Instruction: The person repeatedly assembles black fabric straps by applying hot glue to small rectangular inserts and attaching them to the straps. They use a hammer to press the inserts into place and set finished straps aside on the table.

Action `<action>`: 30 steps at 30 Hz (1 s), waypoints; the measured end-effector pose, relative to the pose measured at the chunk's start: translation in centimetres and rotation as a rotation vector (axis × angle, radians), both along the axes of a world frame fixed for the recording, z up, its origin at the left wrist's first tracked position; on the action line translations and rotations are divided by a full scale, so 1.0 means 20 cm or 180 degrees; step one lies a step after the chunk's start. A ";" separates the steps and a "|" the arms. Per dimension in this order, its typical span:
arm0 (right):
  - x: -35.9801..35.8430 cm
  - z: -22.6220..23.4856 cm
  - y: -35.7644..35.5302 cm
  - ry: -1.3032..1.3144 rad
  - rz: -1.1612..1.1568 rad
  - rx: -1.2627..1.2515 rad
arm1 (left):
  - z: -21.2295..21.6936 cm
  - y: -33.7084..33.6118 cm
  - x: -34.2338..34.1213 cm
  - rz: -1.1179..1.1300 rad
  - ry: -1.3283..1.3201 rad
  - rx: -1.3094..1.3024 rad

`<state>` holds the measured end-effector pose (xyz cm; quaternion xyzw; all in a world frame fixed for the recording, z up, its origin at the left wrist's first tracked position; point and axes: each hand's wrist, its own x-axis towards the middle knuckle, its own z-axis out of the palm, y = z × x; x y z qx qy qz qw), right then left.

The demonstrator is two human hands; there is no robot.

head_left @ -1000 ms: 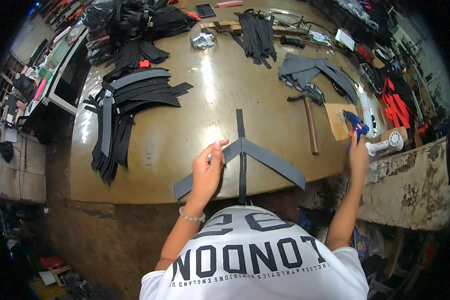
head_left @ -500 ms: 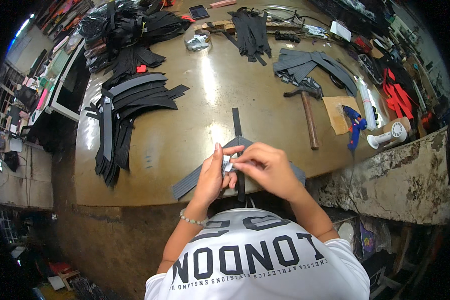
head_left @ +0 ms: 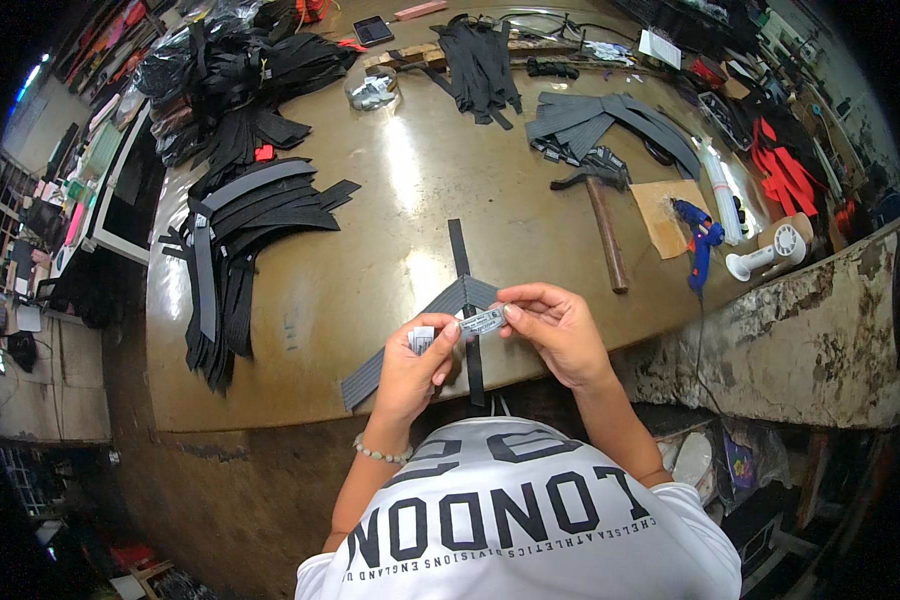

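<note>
A small silver-grey printed label [head_left: 482,321] is stretched level between my two hands. My left hand [head_left: 408,372] is closed, pinching the label's left end between thumb and finger; more folded whitish labels [head_left: 422,339] poke out between its fingers. On the label's right end, my right hand [head_left: 562,335] is pinched shut with thumb and forefinger. Beneath the hands, a grey ribbed strap [head_left: 368,376] bends to a peak on the table. A narrow black strap [head_left: 459,246] runs through that peak, towards and away from me. My hands hide part of both straps.
A hammer [head_left: 608,240], a blue glue gun [head_left: 705,243] on cardboard and a white spool [head_left: 767,252] lie to the right. Grey straps [head_left: 615,120] are behind them. Black straps [head_left: 232,270] are piled left, with more [head_left: 478,65] at the back of the table [head_left: 370,260].
My hands have moved apart from close together, and the label is now drawn out flat between them. The view has shifted slightly.
</note>
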<state>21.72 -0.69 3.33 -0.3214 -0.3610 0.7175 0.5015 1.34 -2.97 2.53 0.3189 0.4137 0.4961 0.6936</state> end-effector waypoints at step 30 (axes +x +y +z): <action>-0.07 0.13 -0.07 -0.0748 0.0032 0.0381 | 0.16 0.02 0.01 -0.0170 0.1251 0.0561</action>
